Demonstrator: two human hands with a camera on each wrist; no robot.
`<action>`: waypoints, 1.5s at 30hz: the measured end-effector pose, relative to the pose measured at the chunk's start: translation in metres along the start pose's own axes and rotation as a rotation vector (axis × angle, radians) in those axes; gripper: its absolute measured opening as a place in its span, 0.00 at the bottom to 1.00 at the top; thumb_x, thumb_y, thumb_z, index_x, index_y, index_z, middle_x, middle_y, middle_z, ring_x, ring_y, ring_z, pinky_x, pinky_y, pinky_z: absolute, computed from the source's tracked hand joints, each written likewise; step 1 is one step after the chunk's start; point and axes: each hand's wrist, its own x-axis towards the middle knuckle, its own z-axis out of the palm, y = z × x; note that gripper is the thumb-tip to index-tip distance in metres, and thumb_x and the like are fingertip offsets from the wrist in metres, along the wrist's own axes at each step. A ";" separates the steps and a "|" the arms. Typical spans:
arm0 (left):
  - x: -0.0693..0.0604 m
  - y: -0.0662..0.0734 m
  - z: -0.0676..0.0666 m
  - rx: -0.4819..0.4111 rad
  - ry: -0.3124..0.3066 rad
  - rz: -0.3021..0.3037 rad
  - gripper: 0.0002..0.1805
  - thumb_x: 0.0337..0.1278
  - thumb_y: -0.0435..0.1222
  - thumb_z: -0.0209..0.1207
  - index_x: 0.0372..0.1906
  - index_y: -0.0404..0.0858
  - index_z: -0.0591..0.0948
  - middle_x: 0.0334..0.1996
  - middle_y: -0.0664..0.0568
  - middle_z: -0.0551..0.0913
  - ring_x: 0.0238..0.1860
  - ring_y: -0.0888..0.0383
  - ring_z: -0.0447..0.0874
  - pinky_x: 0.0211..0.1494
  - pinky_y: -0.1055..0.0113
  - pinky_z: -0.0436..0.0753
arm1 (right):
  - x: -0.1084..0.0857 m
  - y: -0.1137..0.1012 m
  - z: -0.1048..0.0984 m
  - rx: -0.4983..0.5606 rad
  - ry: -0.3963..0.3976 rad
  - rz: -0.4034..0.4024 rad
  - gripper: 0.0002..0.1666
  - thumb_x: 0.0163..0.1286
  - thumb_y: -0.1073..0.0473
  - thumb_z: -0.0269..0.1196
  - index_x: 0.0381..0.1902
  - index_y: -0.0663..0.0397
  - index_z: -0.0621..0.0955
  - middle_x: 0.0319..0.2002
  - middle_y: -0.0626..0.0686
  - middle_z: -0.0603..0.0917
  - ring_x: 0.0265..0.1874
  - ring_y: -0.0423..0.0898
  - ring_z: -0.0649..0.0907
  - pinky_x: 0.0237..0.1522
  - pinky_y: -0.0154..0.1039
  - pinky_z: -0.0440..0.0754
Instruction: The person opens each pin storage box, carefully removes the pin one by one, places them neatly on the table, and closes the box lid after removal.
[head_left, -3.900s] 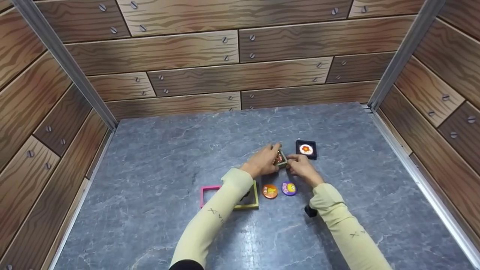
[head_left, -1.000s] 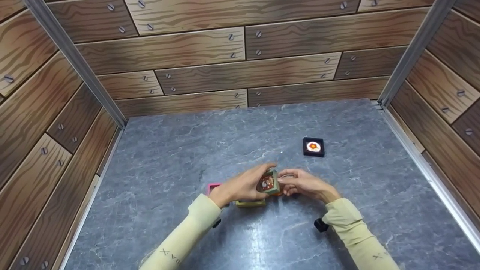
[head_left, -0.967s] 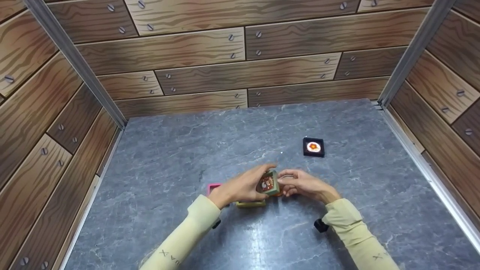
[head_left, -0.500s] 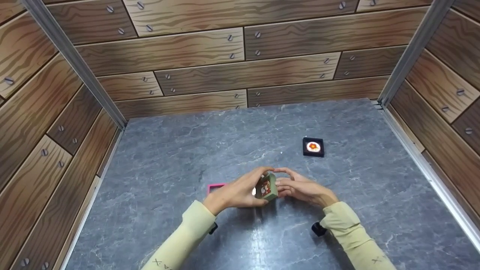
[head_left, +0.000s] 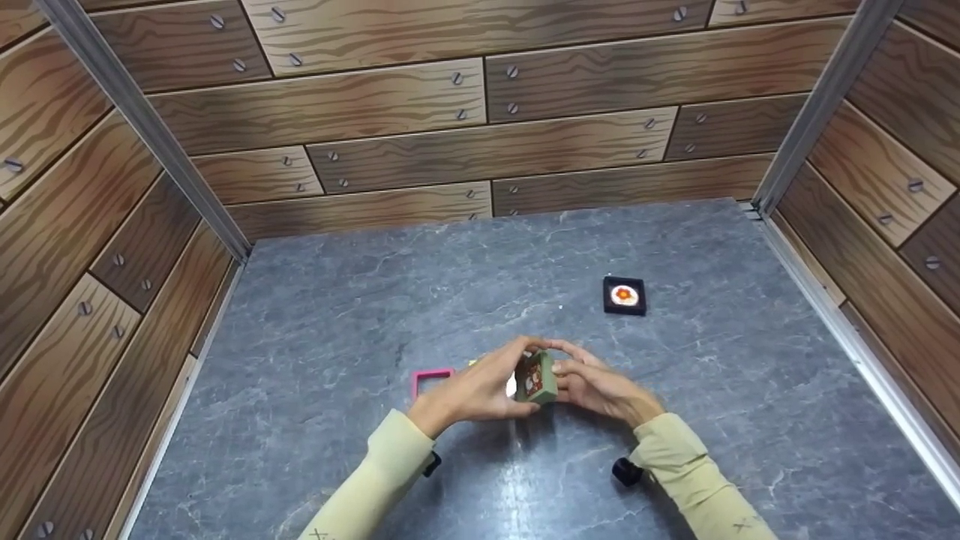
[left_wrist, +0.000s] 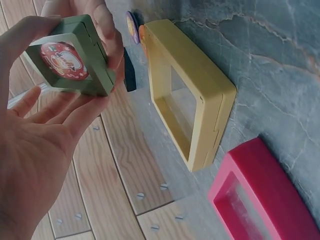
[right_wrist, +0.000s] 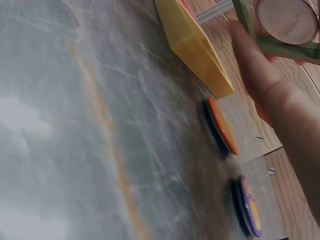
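Both hands hold a small green frame (head_left: 547,381) above the table, tilted, with a round red badge (left_wrist: 64,61) inside its clear window. My left hand (head_left: 480,384) grips it between thumb and fingers from the left. From the other side, my right hand (head_left: 604,386) has its fingers against the frame; in the right wrist view the badge's plain back (right_wrist: 287,20) shows. Beneath the hands lie a yellow frame (left_wrist: 212,102), an orange badge (right_wrist: 222,125) and a purple badge (right_wrist: 249,206), mostly hidden in the head view.
A pink frame (head_left: 433,373) lies left of the yellow one, partly behind my left hand. Farther back on the right is a black frame (head_left: 625,308) holding a white badge with a red flower. Wood-patterned walls (head_left: 405,161) surround the grey table (head_left: 337,315) at the back and sides.
The green frame has come off the table, moved nearer to me and been tilted up. Over the last second it turned slightly, and my right hand closed in on its right side.
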 end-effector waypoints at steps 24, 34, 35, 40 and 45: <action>-0.015 -0.003 0.005 -0.177 0.074 0.049 0.49 0.59 0.43 0.75 0.80 0.45 0.61 0.73 0.51 0.77 0.70 0.54 0.80 0.74 0.62 0.82 | -0.004 0.005 -0.005 -0.016 -0.057 -0.038 0.23 0.78 0.70 0.51 0.67 0.50 0.69 0.62 0.55 0.80 0.57 0.49 0.88 0.64 0.42 0.88; -0.022 -0.004 0.001 -0.126 0.083 -0.035 0.49 0.57 0.40 0.76 0.80 0.42 0.63 0.72 0.54 0.78 0.70 0.56 0.80 0.77 0.60 0.79 | -0.002 0.002 0.002 -0.192 -0.025 -0.114 0.21 0.78 0.69 0.56 0.64 0.52 0.72 0.61 0.52 0.81 0.57 0.46 0.87 0.64 0.42 0.88; -0.022 -0.005 0.000 -0.115 0.084 -0.045 0.49 0.57 0.39 0.76 0.80 0.42 0.63 0.71 0.54 0.78 0.70 0.56 0.80 0.77 0.60 0.79 | -0.002 0.002 0.003 -0.222 0.004 -0.120 0.21 0.77 0.69 0.58 0.64 0.52 0.73 0.61 0.51 0.81 0.57 0.45 0.87 0.64 0.42 0.88; -0.026 -0.006 -0.002 -0.091 0.081 -0.067 0.50 0.56 0.39 0.76 0.80 0.44 0.63 0.70 0.52 0.79 0.68 0.56 0.81 0.76 0.62 0.80 | -0.004 -0.001 0.012 -0.382 0.121 -0.109 0.26 0.75 0.64 0.64 0.67 0.58 0.72 0.64 0.51 0.79 0.59 0.46 0.85 0.64 0.42 0.88; -0.029 -0.010 -0.001 -0.111 0.098 -0.083 0.49 0.55 0.40 0.77 0.79 0.43 0.64 0.68 0.51 0.81 0.66 0.56 0.83 0.74 0.61 0.81 | -0.006 0.001 0.016 -0.528 0.118 -0.106 0.35 0.75 0.59 0.66 0.75 0.57 0.68 0.69 0.59 0.77 0.55 0.49 0.87 0.58 0.48 0.90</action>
